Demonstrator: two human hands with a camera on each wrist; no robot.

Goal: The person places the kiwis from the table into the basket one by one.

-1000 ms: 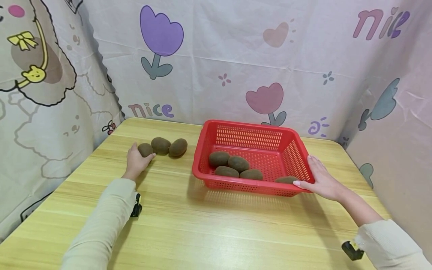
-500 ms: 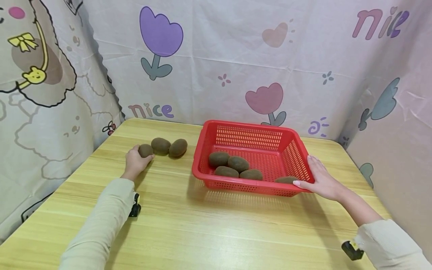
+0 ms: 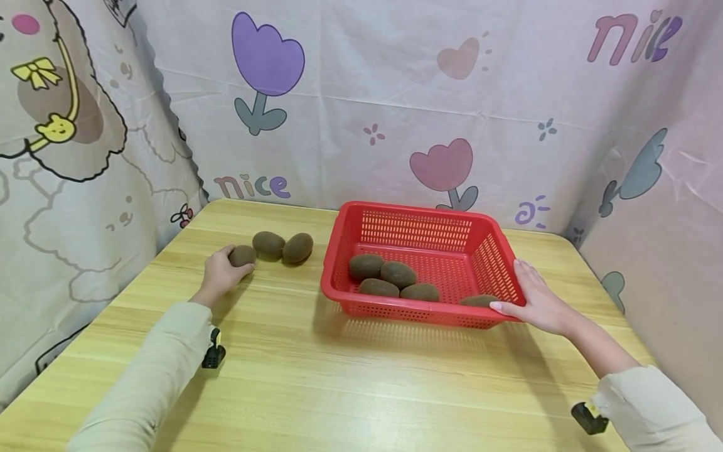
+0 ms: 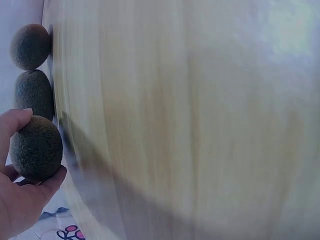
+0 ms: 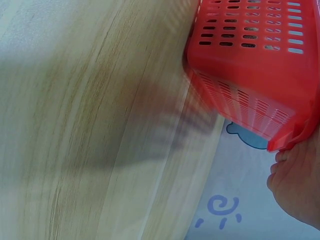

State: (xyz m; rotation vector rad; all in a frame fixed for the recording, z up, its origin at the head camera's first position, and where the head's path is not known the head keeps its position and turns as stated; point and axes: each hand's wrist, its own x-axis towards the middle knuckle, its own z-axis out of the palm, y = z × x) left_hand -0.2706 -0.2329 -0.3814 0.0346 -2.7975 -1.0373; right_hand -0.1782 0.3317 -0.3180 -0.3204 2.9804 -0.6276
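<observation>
Here's my left hand (image 3: pixel 220 274) pinching a kiwi (image 3: pixel 243 255) from its sides, a hold that seems to suit its roundness, two more kiwis (image 3: pixel 297 248) just beyond, while my right hand (image 3: pixel 540 304) grips the basket (image 3: pixel 415 313) by one corner, probably to steady it.

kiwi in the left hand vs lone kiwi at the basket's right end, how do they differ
The held kiwi is gripped by the left hand, outside the red basket; the lone kiwi lies inside it. The held kiwi is close to two table kiwis; the lone kiwi sits apart from four basket kiwis. Both are brown.
</observation>
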